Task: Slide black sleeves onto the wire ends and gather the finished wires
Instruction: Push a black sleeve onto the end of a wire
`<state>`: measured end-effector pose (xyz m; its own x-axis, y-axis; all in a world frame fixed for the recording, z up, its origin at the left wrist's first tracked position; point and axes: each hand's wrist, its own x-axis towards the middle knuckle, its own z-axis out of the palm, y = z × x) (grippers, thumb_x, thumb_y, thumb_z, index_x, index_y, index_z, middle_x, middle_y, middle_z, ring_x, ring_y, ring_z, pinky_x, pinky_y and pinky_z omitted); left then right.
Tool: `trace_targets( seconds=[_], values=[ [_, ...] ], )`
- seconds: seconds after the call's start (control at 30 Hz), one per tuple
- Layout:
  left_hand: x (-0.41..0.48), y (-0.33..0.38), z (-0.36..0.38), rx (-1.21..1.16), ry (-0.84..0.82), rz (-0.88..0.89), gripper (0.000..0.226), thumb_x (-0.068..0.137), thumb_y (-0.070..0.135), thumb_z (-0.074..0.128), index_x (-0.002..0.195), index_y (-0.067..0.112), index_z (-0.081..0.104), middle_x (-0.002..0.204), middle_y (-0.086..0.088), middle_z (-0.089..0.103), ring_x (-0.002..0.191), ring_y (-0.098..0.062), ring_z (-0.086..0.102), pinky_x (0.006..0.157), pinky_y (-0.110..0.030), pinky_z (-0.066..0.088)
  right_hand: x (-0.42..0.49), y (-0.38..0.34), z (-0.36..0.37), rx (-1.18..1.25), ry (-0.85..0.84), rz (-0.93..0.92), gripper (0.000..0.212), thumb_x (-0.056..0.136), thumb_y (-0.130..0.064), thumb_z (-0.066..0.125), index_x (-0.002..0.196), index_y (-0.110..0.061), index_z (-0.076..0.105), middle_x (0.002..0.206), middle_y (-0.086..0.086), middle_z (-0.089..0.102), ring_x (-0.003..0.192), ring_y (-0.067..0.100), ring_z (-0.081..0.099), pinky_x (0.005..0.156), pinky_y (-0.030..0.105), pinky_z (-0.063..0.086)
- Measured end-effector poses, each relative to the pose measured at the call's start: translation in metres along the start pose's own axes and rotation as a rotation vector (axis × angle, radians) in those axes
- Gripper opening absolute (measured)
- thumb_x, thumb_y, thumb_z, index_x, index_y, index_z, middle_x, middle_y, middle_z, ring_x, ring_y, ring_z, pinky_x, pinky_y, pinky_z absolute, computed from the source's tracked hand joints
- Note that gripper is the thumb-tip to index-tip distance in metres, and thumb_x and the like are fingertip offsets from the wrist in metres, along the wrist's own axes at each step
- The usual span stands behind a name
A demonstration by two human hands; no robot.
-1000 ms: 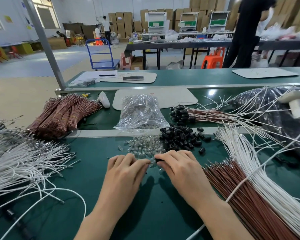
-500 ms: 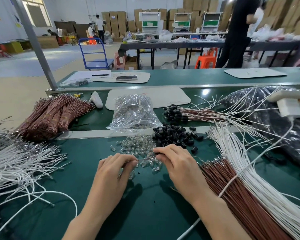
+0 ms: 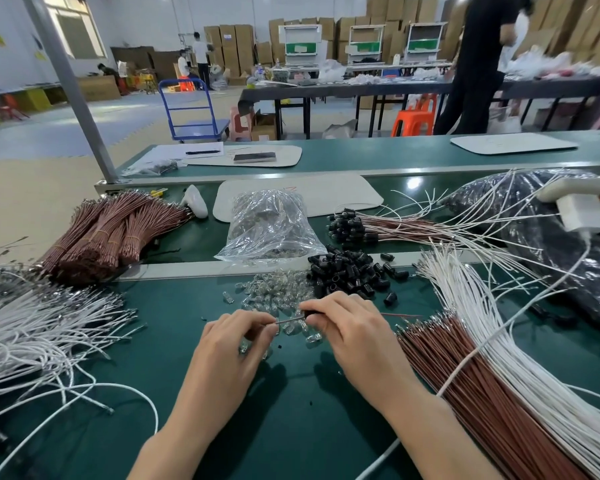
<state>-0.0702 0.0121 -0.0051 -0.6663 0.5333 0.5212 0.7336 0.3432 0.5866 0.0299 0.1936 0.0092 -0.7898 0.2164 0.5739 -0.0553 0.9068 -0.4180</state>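
Note:
My left hand (image 3: 236,344) and my right hand (image 3: 347,327) meet over the green table, and both pinch a thin brown wire (image 3: 290,320) that spans the gap between them. The wire's tail (image 3: 400,315) sticks out to the right of my right hand. Whether a sleeve sits under my right fingers is hidden. Just beyond my hands lies a pile of loose black sleeves (image 3: 350,273). Finished wires with black sleeves on their ends (image 3: 349,226) lie farther back on the conveyor. Loose brown wires (image 3: 465,379) and white wires (image 3: 492,327) fan out at the right.
A heap of small clear glass bulbs (image 3: 274,292) lies under and beyond my hands, with a clear plastic bag (image 3: 269,226) behind it. White wires (image 3: 32,334) spread at the left, tied brown bundles (image 3: 108,233) behind them. A dark plastic bag (image 3: 541,220) sits at the right.
My hands have drawn apart along the wire, so a short stretch of it now shows between them. The wire's tail now pokes out to the right of my right hand.

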Motion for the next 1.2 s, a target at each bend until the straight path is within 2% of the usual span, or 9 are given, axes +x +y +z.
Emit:
trace_targets(
  seconds=[0.27,0.43,0.57,0.7,0.8,0.93,1.03,1.13,1.2],
  values=[
    [0.000,0.004,0.001,0.034,-0.046,0.028,0.020,0.093,0.047,0.055,0.100,0.033,0.069,0.090,0.025,0.061,0.088,0.000,0.056,0.088,-0.020,0.038,-0.002,-0.006,0.006,-0.079,-0.005,-0.116,0.020,0.099,-0.025,0.062,0.115,-0.019,0.072,0.102,-0.006,0.069,0.087,0.016,0.061,0.079,0.037,0.052],
    [-0.003,0.005,-0.001,-0.007,-0.034,-0.062,0.024,0.092,0.056,0.049,0.111,0.045,0.059,0.102,0.028,0.059,0.098,0.003,0.052,0.081,-0.019,0.041,0.000,0.002,-0.001,-0.068,0.035,-0.057,0.020,0.099,-0.027,0.061,0.116,-0.021,0.071,0.102,-0.009,0.069,0.087,0.013,0.060,0.080,0.035,0.050],
    [-0.004,0.003,-0.002,0.003,-0.056,-0.087,0.022,0.094,0.056,0.049,0.113,0.049,0.057,0.097,0.027,0.060,0.098,0.003,0.051,0.079,-0.022,0.041,0.004,0.016,-0.016,-0.126,0.189,0.053,0.026,0.095,-0.027,0.061,0.117,-0.018,0.071,0.102,-0.007,0.070,0.087,0.011,0.063,0.081,0.029,0.048],
    [-0.006,0.004,-0.003,0.013,-0.064,-0.100,0.021,0.093,0.055,0.049,0.113,0.048,0.056,0.086,0.025,0.062,0.099,0.005,0.050,0.079,-0.022,0.041,0.004,0.033,-0.030,-0.194,0.347,0.157,0.025,0.096,-0.025,0.063,0.117,-0.016,0.072,0.100,-0.002,0.070,0.088,0.018,0.062,0.081,0.028,0.040],
    [-0.004,0.007,-0.004,0.030,-0.070,-0.105,0.022,0.093,0.054,0.050,0.112,0.047,0.057,0.087,0.025,0.062,0.099,0.006,0.050,0.079,-0.021,0.041,0.003,0.042,-0.036,-0.225,0.377,0.191,0.025,0.097,-0.025,0.063,0.118,-0.016,0.071,0.100,-0.001,0.070,0.089,0.020,0.061,0.081,0.026,0.036],
    [-0.004,0.012,-0.002,0.055,-0.057,-0.099,0.023,0.092,0.050,0.050,0.110,0.042,0.060,0.087,0.027,0.062,0.099,0.004,0.051,0.080,-0.028,0.043,0.001,0.048,-0.040,-0.212,0.420,0.207,0.023,0.097,-0.022,0.064,0.118,-0.015,0.070,0.101,-0.001,0.070,0.089,0.021,0.061,0.086,0.031,0.043],
    [0.005,0.032,0.007,0.028,-0.049,-0.066,0.022,0.094,0.051,0.049,0.109,0.042,0.062,0.092,0.029,0.062,0.101,0.005,0.052,0.085,-0.024,0.043,0.002,0.054,-0.048,-0.230,0.558,0.256,0.023,0.099,-0.023,0.062,0.118,-0.013,0.070,0.102,0.001,0.070,0.089,0.020,0.062,0.085,0.026,0.038],
    [0.028,0.067,0.035,0.006,-0.130,0.035,0.022,0.099,0.047,0.048,0.105,0.036,0.066,0.092,0.029,0.062,0.097,0.006,0.054,0.086,-0.021,0.043,-0.001,0.062,-0.056,-0.334,0.752,0.391,0.021,0.102,-0.025,0.061,0.118,-0.014,0.070,0.106,0.002,0.072,0.092,0.025,0.063,0.084,0.033,0.038],
    [0.048,0.094,0.060,-0.034,-0.268,0.029,0.021,0.102,0.042,0.051,0.102,0.032,0.069,0.087,0.025,0.065,0.085,0.005,0.059,0.077,-0.016,0.045,-0.005,0.067,-0.060,-0.374,0.826,0.473,0.021,0.103,-0.027,0.059,0.117,-0.016,0.070,0.108,0.002,0.072,0.095,0.027,0.061,0.082,0.035,0.036]
  ],
)
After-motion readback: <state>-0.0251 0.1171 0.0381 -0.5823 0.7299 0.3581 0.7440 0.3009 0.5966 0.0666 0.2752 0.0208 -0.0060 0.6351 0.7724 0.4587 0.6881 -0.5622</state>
